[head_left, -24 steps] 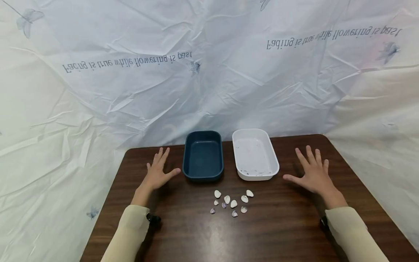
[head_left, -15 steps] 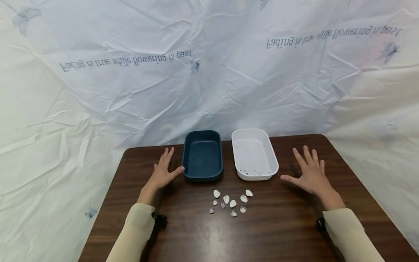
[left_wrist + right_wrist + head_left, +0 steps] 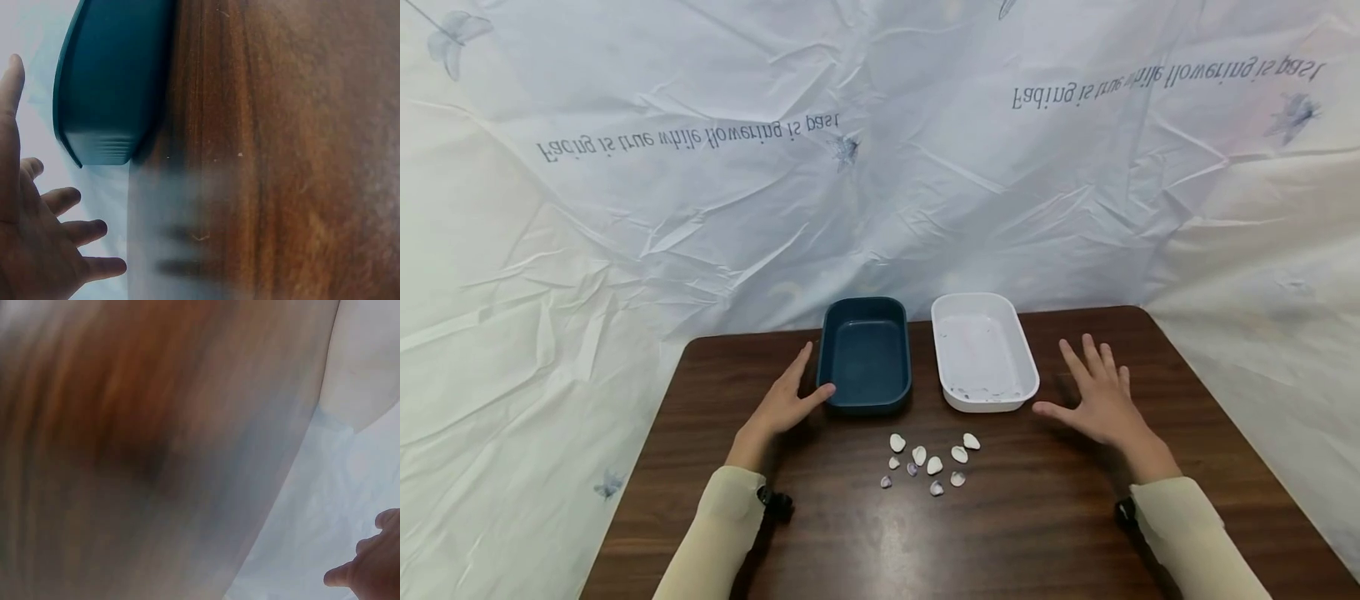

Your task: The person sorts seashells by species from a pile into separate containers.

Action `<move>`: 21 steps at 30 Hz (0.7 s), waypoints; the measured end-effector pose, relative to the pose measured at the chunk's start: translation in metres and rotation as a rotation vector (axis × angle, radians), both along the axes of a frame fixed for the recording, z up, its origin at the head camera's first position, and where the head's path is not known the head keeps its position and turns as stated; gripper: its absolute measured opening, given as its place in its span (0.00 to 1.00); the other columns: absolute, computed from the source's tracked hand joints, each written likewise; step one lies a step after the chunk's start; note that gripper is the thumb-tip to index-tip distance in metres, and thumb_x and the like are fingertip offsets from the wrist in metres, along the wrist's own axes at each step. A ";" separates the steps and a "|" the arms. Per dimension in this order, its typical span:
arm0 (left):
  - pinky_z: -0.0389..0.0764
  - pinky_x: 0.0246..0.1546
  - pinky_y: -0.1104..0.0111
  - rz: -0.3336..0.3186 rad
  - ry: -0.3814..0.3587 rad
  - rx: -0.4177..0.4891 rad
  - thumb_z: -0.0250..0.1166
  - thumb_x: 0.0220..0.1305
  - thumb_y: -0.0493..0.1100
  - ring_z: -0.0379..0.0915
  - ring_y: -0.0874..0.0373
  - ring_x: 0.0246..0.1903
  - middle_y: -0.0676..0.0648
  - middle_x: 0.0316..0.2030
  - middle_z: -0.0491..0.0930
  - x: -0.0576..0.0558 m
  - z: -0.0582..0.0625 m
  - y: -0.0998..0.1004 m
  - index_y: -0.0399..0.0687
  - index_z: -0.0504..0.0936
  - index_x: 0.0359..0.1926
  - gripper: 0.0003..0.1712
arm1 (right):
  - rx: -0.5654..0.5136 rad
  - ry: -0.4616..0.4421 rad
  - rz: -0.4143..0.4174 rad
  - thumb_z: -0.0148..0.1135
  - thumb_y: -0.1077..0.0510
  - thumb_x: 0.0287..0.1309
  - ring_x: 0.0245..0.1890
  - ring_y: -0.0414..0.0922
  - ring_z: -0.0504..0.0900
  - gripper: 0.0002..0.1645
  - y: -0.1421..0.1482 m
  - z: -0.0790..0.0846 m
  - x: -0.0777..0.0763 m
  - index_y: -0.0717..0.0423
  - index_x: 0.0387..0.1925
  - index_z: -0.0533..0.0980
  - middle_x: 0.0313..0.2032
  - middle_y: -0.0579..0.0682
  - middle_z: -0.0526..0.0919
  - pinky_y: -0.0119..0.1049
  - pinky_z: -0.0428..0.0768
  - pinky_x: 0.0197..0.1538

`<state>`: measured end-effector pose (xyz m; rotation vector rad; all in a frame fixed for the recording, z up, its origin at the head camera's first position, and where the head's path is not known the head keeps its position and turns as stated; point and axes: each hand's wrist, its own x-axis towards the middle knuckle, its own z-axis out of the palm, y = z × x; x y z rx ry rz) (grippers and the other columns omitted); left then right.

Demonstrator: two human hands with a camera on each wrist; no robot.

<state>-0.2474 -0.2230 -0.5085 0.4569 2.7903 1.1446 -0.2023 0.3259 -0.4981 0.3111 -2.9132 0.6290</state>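
My left hand [image 3: 782, 406] is beside the left wall of a dark teal rectangular tray [image 3: 865, 362], fingers spread. Its thumb overlaps the tray's near left corner in the head view; whether it touches I cannot tell. The left wrist view has the open palm [image 3: 37, 250] near the end of the tray [image 3: 115, 81]. To the right of a white tray [image 3: 985, 358], my right hand [image 3: 1105, 404] hovers with fingers apart and nothing in it. Several small seashells [image 3: 934, 465], white and purplish, lie scattered on the table in front of the trays.
Both trays stand side by side at the back of a dark brown wooden table [image 3: 1000, 542]. Behind and around it hangs a crumpled white sheet [image 3: 887, 208] with printed text. The white tray has small dark marks inside. Dark bands sit on both wrists.
My left hand has moved right, up to the teal tray, and its fingers have drawn closer together. The right hand has shifted left toward the white tray. Trays and shells stay in place.
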 end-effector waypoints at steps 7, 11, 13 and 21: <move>0.55 0.74 0.36 0.000 -0.026 0.007 0.59 0.75 0.70 0.47 0.37 0.81 0.44 0.85 0.43 -0.001 -0.006 0.000 0.60 0.39 0.87 0.55 | -0.015 -0.009 0.032 0.75 0.28 0.54 0.80 0.73 0.29 0.75 -0.013 0.000 0.004 0.43 0.87 0.38 0.84 0.64 0.30 0.82 0.37 0.70; 0.56 0.75 0.36 -0.024 -0.020 -0.003 0.58 0.77 0.68 0.48 0.37 0.80 0.43 0.84 0.45 -0.001 -0.009 0.001 0.57 0.42 0.87 0.52 | -0.025 -0.011 0.056 0.76 0.28 0.54 0.81 0.72 0.31 0.75 -0.022 0.001 0.008 0.42 0.87 0.39 0.84 0.64 0.32 0.81 0.39 0.70; 0.56 0.74 0.37 -0.035 -0.010 -0.005 0.58 0.78 0.67 0.49 0.37 0.80 0.43 0.84 0.47 -0.001 -0.010 0.001 0.58 0.44 0.87 0.50 | -0.042 -0.008 0.070 0.77 0.29 0.53 0.81 0.71 0.32 0.75 -0.026 0.002 0.010 0.41 0.87 0.39 0.84 0.64 0.32 0.81 0.39 0.71; 0.61 0.72 0.35 -0.030 -0.009 -0.009 0.57 0.78 0.66 0.55 0.33 0.77 0.39 0.83 0.51 0.001 -0.011 0.003 0.57 0.46 0.87 0.49 | -0.074 -0.012 0.104 0.79 0.30 0.51 0.82 0.68 0.33 0.76 -0.043 0.001 0.013 0.45 0.87 0.43 0.84 0.62 0.33 0.78 0.45 0.72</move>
